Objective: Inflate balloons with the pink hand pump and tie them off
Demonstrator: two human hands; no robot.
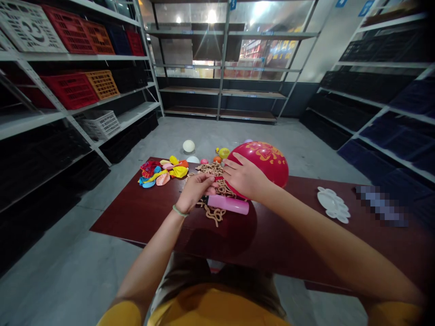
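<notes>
A large red balloon (272,165) with a yellow printed pattern rests over the dark red table (136,213). My right hand (243,176) lies flat against its near left side, fingers spread. With thumb and fingertips pinched together, my left hand (197,190) grips the balloon's stretched red neck. Just below the hands lies a pink balloon pump (229,203) with a black end, which is partly hidden by my left hand. Under and around it is a tangle of tan, cord-like strands (215,215).
Several uninflated balloons (163,172) in mixed colours lie at the table's left. A white scalloped tray (333,205) lies on the right beside a blurred packet (380,206). Inflated balloons, one pale (189,146), rest on the floor beyond. Shelving with crates (71,90) stands around.
</notes>
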